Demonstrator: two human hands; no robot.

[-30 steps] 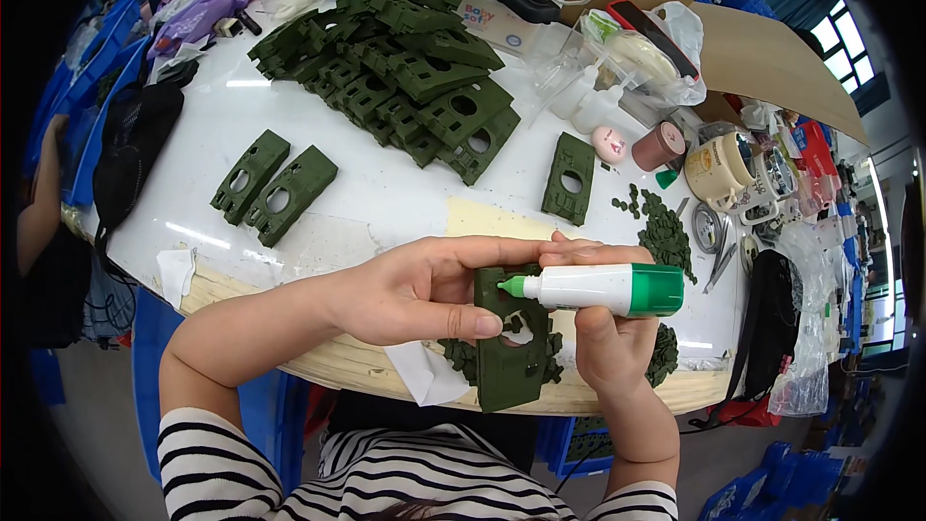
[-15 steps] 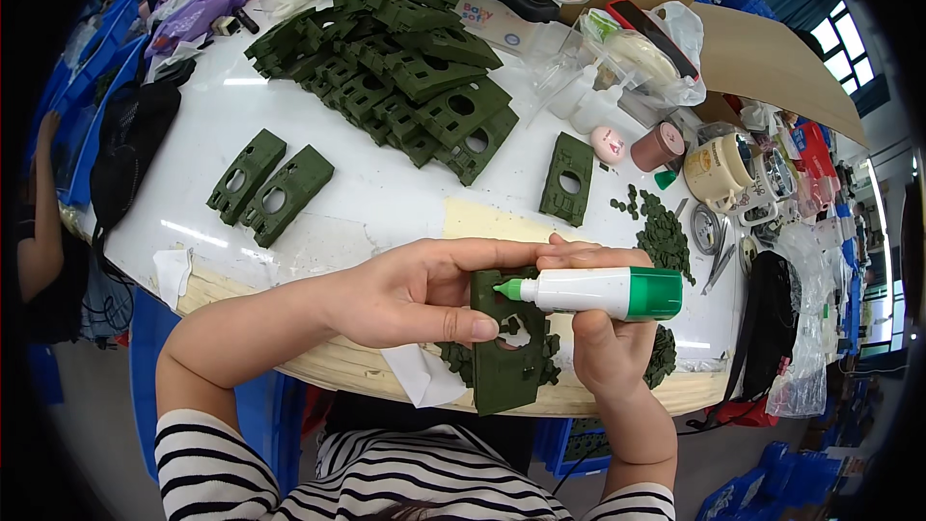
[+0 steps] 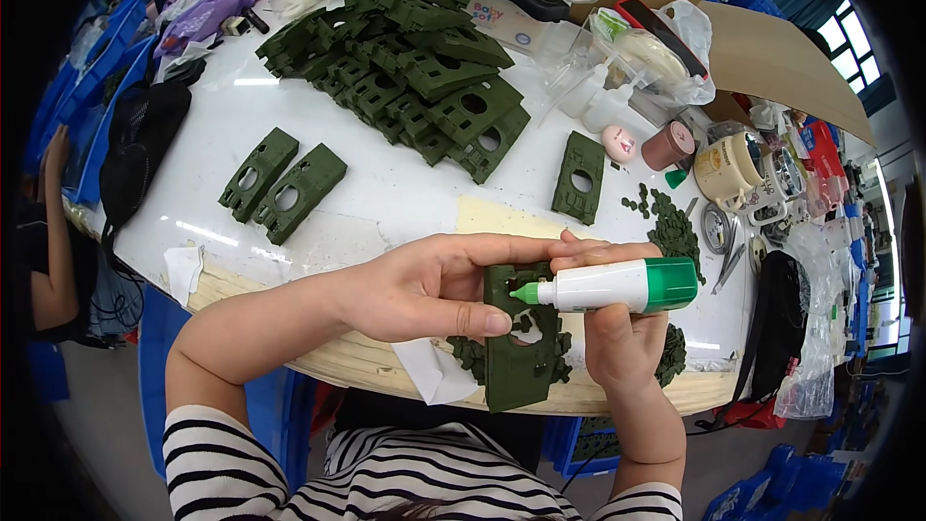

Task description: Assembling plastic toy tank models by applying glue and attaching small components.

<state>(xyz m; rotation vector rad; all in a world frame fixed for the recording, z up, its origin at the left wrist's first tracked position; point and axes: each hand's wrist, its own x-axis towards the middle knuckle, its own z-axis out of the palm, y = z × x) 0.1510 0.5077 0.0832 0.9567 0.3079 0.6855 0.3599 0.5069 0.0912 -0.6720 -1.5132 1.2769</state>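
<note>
My left hand [image 3: 424, 285] is closed on a dark green plastic tank hull [image 3: 516, 381], thumb along its left edge and fingers reaching over its far end. A round hole opens in the middle of the hull. In my right hand [image 3: 622, 352] lies a white glue bottle [image 3: 603, 287] with a green base and a green pointed nozzle [image 3: 526, 294]. The nozzle points left, over the hull's upper face just beyond the hole; whether it touches is unclear. Small green parts [image 3: 468, 357] show on the table beside and behind the hull.
Many similar hulls form a pile [image 3: 415, 77] at the back. Two hulls [image 3: 299, 193] lie left and one [image 3: 579, 178] right. Small green pieces [image 3: 675, 232] are heaped at right, near a tape roll [image 3: 716, 229], tweezers [image 3: 735, 256] and mugs [image 3: 723, 174]. Another person's arm [image 3: 58, 241] shows far left.
The view has shifted slightly. The glue bottle has tilted a little, its nozzle lower on the hull toward the round hole and its base higher. Both hands keep their holds.
</note>
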